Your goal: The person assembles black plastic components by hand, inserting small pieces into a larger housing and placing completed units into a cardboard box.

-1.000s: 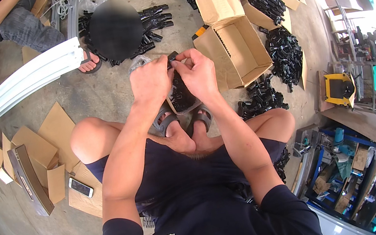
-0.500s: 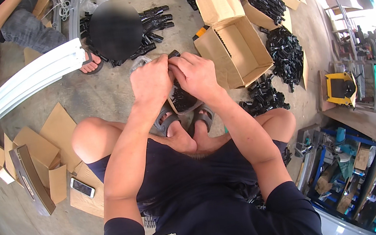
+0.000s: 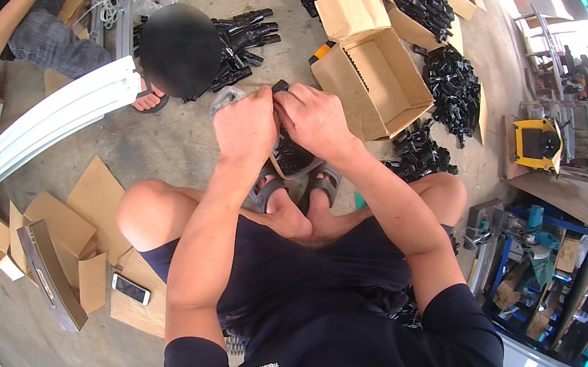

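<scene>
My left hand [image 3: 245, 125] and my right hand [image 3: 315, 121] meet over my feet, fingers curled and knuckles up. Between them they grip a black tubular piece [image 3: 280, 87]; only its far end shows, the rest being covered by my fingers. Right below the hands is an open container [image 3: 298, 174] of small black parts [image 3: 293, 156], partly hidden by my right hand. Clear plastic wrapping [image 3: 226, 97] lies just beyond my left hand. To the right of my right hand stands an open cardboard box [image 3: 395, 69], its flaps up.
Heaps of black tubular pieces [image 3: 454, 95] lie right of the box and at the far side [image 3: 253, 34]. White long profiles [image 3: 48, 117] reach in from the left. Cardboard pieces [image 3: 96, 205] and a phone [image 3: 131, 289] lie left. Another person's leg [image 3: 56, 40] is far left.
The whole view has shifted slightly, so the surroundings sit a little further right. Both hands stay together on the black tubular piece, with little visible movement.
</scene>
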### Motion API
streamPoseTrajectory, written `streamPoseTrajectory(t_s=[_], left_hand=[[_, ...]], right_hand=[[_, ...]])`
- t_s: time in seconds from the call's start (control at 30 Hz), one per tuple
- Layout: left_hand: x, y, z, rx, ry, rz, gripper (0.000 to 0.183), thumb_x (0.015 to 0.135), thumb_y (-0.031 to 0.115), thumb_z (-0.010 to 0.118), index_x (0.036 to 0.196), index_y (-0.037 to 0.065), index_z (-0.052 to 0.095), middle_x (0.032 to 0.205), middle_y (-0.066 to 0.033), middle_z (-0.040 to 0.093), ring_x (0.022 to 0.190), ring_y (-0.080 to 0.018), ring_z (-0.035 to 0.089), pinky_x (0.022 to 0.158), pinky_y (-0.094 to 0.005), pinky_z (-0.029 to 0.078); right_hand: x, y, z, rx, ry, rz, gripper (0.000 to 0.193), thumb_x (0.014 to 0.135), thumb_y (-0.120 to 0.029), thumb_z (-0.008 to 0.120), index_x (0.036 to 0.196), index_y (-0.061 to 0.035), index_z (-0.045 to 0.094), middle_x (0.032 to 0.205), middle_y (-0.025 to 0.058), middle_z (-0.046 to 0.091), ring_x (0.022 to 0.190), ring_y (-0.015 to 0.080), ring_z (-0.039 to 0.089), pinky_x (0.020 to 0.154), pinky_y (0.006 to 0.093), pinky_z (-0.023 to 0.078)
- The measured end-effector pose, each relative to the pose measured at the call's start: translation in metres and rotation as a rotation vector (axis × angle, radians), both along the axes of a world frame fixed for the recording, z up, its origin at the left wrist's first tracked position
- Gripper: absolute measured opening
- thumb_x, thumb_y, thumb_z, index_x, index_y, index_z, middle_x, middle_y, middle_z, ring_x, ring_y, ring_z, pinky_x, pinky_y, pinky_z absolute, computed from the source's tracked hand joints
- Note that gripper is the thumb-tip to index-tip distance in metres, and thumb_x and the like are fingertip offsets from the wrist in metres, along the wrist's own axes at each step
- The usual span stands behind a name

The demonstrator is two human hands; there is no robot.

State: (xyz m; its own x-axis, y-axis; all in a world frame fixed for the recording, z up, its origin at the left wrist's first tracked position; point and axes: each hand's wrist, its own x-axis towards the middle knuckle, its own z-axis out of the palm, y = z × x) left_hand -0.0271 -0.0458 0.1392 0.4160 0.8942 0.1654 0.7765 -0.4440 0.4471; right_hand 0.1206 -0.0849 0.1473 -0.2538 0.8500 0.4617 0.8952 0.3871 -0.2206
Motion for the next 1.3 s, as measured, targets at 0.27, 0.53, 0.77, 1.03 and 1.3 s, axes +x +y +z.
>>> streamPoseTrajectory(t_s=[0.27, 0.53, 0.77, 1.03, 1.3], left_hand=[[-0.004, 0.001, 0.01, -0.093, 0.033, 0.014, 0.017, 0.083, 0.019, 0.07, 0.095, 0.007, 0.068, 0.082, -0.012, 0.074, 0.078, -0.0311, 0.074, 0.068, -0.0433, 0.058], [-0.013, 0.014, 0.013, -0.757, -0.553, -0.109, 0.035, 0.084, 0.028, 0.079, 0.11, 0.006, 0.076, 0.089, -0.0124, 0.077, 0.077, -0.02, 0.073, 0.073, -0.0341, 0.055], [-0.012, 0.011, 0.019, -0.947, -0.808, -0.265, 0.036, 0.09, 0.014, 0.078, 0.12, -0.003, 0.07, 0.101, -0.008, 0.075, 0.088, -0.01, 0.067, 0.078, -0.0261, 0.054], [-0.004, 0.002, 0.029, -0.789, -1.012, -0.148, 0.025, 0.088, 0.003, 0.078, 0.11, 0.0, 0.066, 0.101, -0.0069, 0.074, 0.091, -0.0091, 0.067, 0.082, -0.0246, 0.054], [-0.012, 0.006, 0.03, -0.882, -1.295, -0.111, 0.016, 0.09, -0.002, 0.075, 0.104, 0.0, 0.067, 0.1, -0.0102, 0.075, 0.088, -0.0103, 0.069, 0.078, -0.0248, 0.056]], right_hand=[[-0.001, 0.006, 0.018, -0.081, 0.021, -0.041, 0.024, 0.082, -0.012, 0.072, 0.104, -0.0041, 0.069, 0.087, 0.0106, 0.063, 0.079, 0.0283, 0.067, 0.063, 0.0379, 0.055], [0.046, -0.011, -0.033, -0.734, 1.534, -0.011, 0.037, 0.093, -0.008, 0.075, 0.128, 0.0018, 0.066, 0.109, 0.0044, 0.072, 0.088, 0.0126, 0.066, 0.074, 0.029, 0.055], [0.035, -0.021, -0.011, -0.673, 1.602, 0.009, 0.029, 0.095, -0.006, 0.072, 0.122, 0.0028, 0.068, 0.104, 0.0076, 0.073, 0.09, 0.0124, 0.069, 0.081, 0.0276, 0.058], [0.032, -0.018, 0.013, -0.569, 1.592, -0.102, 0.029, 0.094, -0.008, 0.075, 0.119, 0.0053, 0.069, 0.099, 0.0065, 0.073, 0.086, 0.0097, 0.068, 0.076, 0.0246, 0.057], [0.022, -0.004, 0.05, -0.608, 1.336, -0.176, 0.031, 0.093, -0.011, 0.077, 0.118, 0.0054, 0.07, 0.094, 0.0037, 0.073, 0.079, 0.0057, 0.064, 0.068, 0.0211, 0.053]])
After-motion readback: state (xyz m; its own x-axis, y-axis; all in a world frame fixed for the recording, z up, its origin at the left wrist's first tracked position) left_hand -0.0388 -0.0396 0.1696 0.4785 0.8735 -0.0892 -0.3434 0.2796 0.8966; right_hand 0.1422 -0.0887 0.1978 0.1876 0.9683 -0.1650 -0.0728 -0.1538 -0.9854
